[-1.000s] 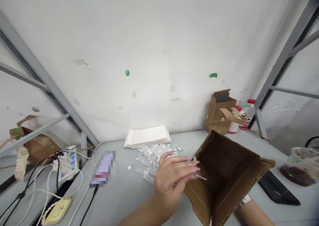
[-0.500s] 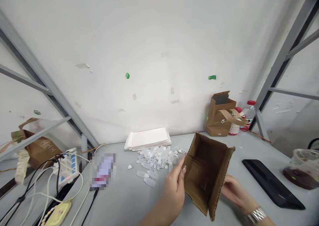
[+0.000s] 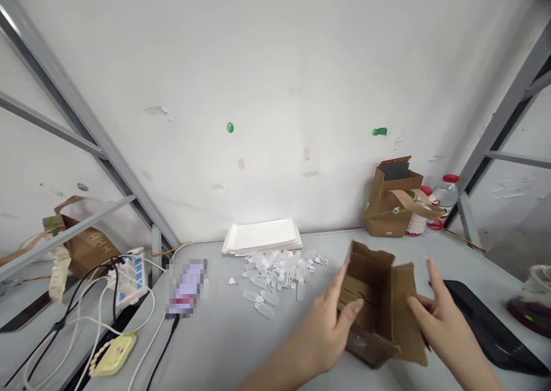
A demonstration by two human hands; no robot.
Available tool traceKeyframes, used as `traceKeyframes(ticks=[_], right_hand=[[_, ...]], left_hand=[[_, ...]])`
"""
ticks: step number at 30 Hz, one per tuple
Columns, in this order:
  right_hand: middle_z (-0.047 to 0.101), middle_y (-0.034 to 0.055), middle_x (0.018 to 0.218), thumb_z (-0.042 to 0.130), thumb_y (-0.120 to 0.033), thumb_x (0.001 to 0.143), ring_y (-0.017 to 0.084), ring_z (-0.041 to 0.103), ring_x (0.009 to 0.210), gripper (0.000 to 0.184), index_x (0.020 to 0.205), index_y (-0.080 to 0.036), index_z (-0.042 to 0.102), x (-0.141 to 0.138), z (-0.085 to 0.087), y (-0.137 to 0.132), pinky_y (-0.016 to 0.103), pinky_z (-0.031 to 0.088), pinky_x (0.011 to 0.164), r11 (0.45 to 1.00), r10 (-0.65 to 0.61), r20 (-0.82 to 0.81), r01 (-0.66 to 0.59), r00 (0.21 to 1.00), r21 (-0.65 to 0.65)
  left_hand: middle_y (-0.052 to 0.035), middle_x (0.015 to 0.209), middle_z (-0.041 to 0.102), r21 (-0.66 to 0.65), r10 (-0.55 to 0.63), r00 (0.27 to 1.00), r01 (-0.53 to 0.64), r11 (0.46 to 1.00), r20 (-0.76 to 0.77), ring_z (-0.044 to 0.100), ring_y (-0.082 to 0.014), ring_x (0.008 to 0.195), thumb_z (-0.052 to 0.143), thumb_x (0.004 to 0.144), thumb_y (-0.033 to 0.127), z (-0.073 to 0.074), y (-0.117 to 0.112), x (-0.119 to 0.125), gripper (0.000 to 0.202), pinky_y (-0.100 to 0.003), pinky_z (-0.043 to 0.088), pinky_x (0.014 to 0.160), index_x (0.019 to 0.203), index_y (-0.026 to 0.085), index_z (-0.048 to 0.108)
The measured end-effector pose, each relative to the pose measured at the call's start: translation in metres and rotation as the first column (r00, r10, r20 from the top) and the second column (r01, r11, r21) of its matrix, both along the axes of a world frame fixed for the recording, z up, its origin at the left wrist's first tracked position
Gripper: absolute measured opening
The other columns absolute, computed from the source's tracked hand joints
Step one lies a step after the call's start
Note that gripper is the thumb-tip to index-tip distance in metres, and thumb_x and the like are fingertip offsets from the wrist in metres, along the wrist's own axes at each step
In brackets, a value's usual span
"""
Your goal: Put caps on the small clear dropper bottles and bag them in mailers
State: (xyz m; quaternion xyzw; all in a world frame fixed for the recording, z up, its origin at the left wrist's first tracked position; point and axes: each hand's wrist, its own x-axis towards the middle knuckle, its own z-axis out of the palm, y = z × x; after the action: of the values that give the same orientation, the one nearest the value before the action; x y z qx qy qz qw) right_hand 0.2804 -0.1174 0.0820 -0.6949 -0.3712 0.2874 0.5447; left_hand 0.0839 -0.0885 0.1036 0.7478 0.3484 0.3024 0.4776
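Note:
A small brown cardboard box (image 3: 371,348) stands with its open top tilted toward me, and the part of the inside that shows is bare. My left hand (image 3: 325,328) grips its left wall, thumb over the rim and fingers along the outside. At the right flap (image 3: 404,313), which is folded outward, my right hand (image 3: 445,325) pinches the edge with the thumb while the index finger points up. Left of the box lies a loose pile of small clear plastic squeeze vials (image 3: 282,269), with a few strays (image 3: 262,302) in front.
Behind the vials is a stack of white sheets or envelopes (image 3: 262,236). A phone (image 3: 188,287) and a power strip (image 3: 131,279) with tangled cables lie left. Rightward are a paper bag (image 3: 390,201), a bottle (image 3: 445,196), a black flat object (image 3: 495,333) and a cup (image 3: 534,302).
The box has come down and tipped more upright. My right hand has moved from behind it to the right flap, which now leans outward. The camera view has shifted slightly left.

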Motion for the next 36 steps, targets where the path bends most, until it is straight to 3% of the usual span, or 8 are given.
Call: traceKeyframes(ticks=[4,8,12,18,25,30,33,36], right_hand=[[0.07,0.0064,0.081,0.061,-0.037,0.059,0.019,0.062,0.069,0.046,0.101,-0.019,0.068,0.028,0.008,0.028,0.023,0.049,0.051,0.997,0.008,-0.007,-0.007,1.0,0.082],[0.069,0.0077,0.092,0.06,-0.038,0.063,0.02,0.062,0.076,0.039,0.095,-0.018,0.068,0.034,0.013,0.073,0.025,0.05,0.053,0.979,-0.033,-0.133,0.059,0.991,0.197],[0.068,0.0104,0.092,0.058,-0.041,0.068,0.019,0.061,0.071,0.04,0.096,-0.015,0.067,0.021,-0.004,0.122,0.028,0.05,0.052,0.938,-0.1,-0.121,0.134,0.988,0.318],[0.067,0.0136,0.099,0.049,-0.045,0.076,0.024,0.061,0.086,0.043,0.1,-0.013,0.066,-0.022,-0.033,0.155,0.036,0.049,0.07,0.887,-0.23,0.006,0.208,0.973,0.412],[0.065,0.0145,0.106,0.051,-0.051,0.075,0.026,0.06,0.093,0.053,0.111,-0.015,0.06,-0.05,-0.057,0.163,0.038,0.045,0.08,0.93,-0.193,-0.036,0.194,0.981,0.311],[0.065,0.0119,0.102,0.05,-0.053,0.076,0.024,0.06,0.09,0.056,0.119,-0.016,0.053,-0.034,-0.061,0.169,0.039,0.045,0.081,0.938,-0.025,0.029,0.013,0.999,0.346],[0.064,0.0063,0.087,0.052,-0.048,0.078,0.019,0.06,0.068,0.064,0.133,-0.021,0.035,-0.031,-0.051,0.157,0.037,0.048,0.068,0.905,0.009,0.083,-0.044,0.996,0.423],[0.057,0.0027,0.081,0.052,-0.043,0.08,0.016,0.056,0.061,0.061,0.134,-0.023,0.032,-0.039,-0.046,0.137,0.031,0.048,0.058,0.883,-0.026,0.18,-0.062,0.983,0.465]], left_hand=[[-0.0038,0.148,0.018,0.014,0.133,0.986,-0.132,0.991,-0.099,0.014,-0.0223,0.136,0.036,0.087,0.042,-0.035,0.002,-0.038,0.06,-0.045,0.015,0.11,0.14,0.025,0.016],[-0.0032,0.15,0.012,0.199,0.364,0.881,-0.315,0.928,-0.302,0.0,-0.0238,0.137,0.041,0.085,0.043,-0.081,0.003,-0.085,0.06,-0.049,0.011,0.11,0.139,0.025,0.022],[-0.0052,0.149,0.015,0.28,0.53,0.781,-0.456,0.845,-0.33,0.005,-0.0245,0.137,0.038,0.086,0.039,-0.107,-0.001,-0.119,0.054,-0.05,0.019,0.108,0.137,0.025,0.026],[-0.0071,0.147,0.024,0.396,0.631,0.725,-0.512,0.763,-0.278,0.016,-0.0245,0.135,0.04,0.086,0.034,-0.12,-0.006,-0.132,0.051,-0.049,0.029,0.105,0.135,0.026,0.028],[-0.0114,0.14,0.036,0.581,0.647,0.75,-0.47,0.664,-0.132,0.025,-0.0235,0.133,0.039,0.087,0.026,-0.144,0.002,-0.103,0.046,-0.044,0.036,0.101,0.133,0.022,0.032],[-0.0098,0.127,0.051,0.676,0.671,0.702,-0.376,0.633,-0.238,0.047,-0.0209,0.118,0.039,0.087,0.032,-0.115,0.019,-0.114,0.04,-0.036,0.043,0.094,0.125,0.022,0.043],[-0.0106,0.096,0.063,0.679,0.87,0.364,-0.548,0.489,-0.332,0.06,-0.0204,0.09,0.031,0.089,0.035,-0.091,0.04,-0.158,0.035,-0.033,0.048,0.078,0.101,0.017,0.057],[-0.0162,0.084,0.061,0.753,0.868,-0.067,-0.534,0.385,-0.492,0.059,-0.0281,0.083,0.03,0.088,0.039,-0.083,0.062,-0.2,0.041,-0.036,0.046,0.064,0.092,0.009,0.058]])
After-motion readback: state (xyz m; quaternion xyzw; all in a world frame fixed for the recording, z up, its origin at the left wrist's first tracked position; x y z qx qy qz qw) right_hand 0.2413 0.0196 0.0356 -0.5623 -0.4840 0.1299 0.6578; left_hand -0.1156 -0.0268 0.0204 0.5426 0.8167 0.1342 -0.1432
